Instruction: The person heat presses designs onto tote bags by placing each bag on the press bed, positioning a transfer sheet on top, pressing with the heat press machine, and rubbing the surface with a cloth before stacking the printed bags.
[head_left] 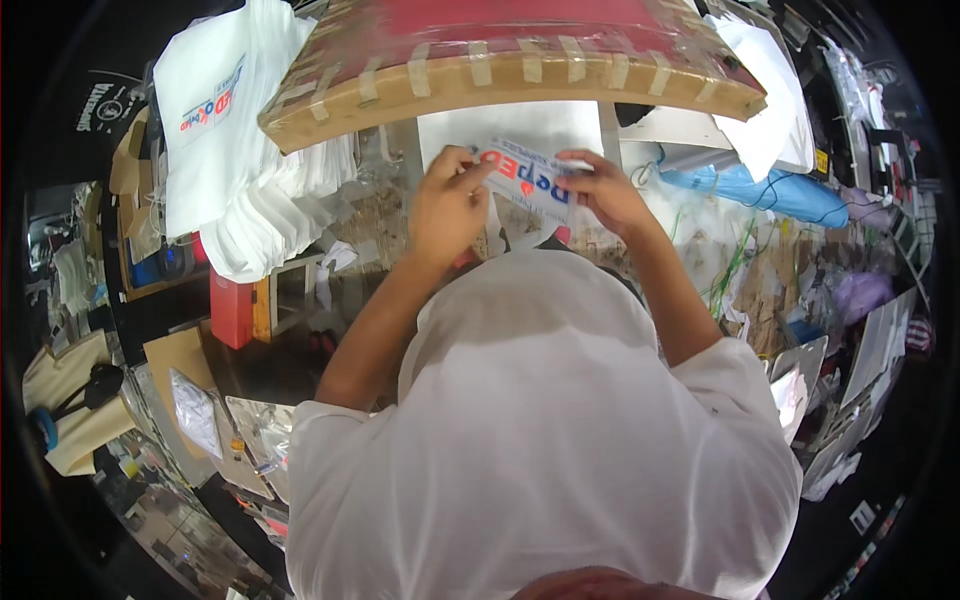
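Observation:
Between my two hands is a small white sheet (535, 186) printed in red and blue, tilted and facing upward. My left hand (448, 205) grips its left edge, fingers bent and index finger laid over the print. Its right edge is pinched in my right hand (608, 195), between thumb and fingers. Beyond the sheet lies a flat white piece (510, 118), partly hidden by my hands and by a red panel above it. That panel (530, 30) has an edge wrapped in brown and clear tape.
A thick pile of white fabric pieces (205, 140), the top one printed, hangs at the left. Under it stands a red box (231, 308). A blue plastic-wrapped bundle (765, 192) lies to the right, near thin green cords (738, 258) and a purple plastic bag (862, 294).

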